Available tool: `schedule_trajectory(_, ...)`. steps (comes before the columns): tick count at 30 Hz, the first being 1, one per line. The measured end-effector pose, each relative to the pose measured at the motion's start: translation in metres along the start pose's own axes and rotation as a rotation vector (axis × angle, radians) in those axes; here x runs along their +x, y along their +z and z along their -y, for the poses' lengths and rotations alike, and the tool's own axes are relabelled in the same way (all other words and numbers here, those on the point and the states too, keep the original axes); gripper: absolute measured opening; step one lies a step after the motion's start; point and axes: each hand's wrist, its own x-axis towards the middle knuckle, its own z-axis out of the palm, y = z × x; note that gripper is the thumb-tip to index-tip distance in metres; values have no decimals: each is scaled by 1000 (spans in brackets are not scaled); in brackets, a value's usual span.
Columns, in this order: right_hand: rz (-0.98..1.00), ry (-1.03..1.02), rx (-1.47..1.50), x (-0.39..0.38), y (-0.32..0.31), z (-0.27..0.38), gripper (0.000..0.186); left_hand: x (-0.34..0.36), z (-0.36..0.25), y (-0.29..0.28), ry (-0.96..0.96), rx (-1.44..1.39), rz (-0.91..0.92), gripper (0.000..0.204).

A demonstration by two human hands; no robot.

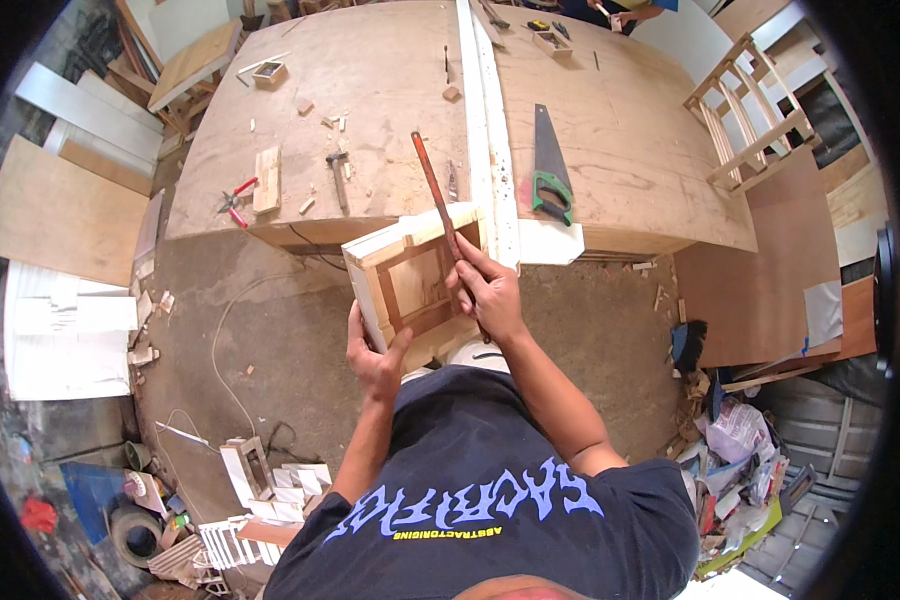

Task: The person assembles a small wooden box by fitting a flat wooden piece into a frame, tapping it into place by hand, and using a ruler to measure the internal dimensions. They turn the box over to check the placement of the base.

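My left hand (378,358) grips the lower left side of a small wooden box-like frame (370,300). Pale strips make up the frame, with darker panels inside, and it is tilted against the bench's near edge. In my right hand (488,295) is a long, thin reddish-brown bar (430,175), its fingers closed round the lower part. The bar slants across the frame's upper edge, and its far end sticks out over the bench. Whether it touches the wood I cannot tell.
On the workbench (390,80) lie a hammer (340,182), red-handled pincers (237,200), a wood block (267,180) and a green-handled saw (553,170). A long white beam (490,130) runs lengthwise. Another person's hand (625,17) shows at the far side. Offcuts litter the floor.
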Motion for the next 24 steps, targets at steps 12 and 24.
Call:
schedule_trajectory(12,90,20,-285,-5,-5,24,42,1,0,-40,238,344,-126,86)
schedule_trajectory(24,159,-363,-922,-5,21,39,49,-6,-3,-61,393,528,-240,80)
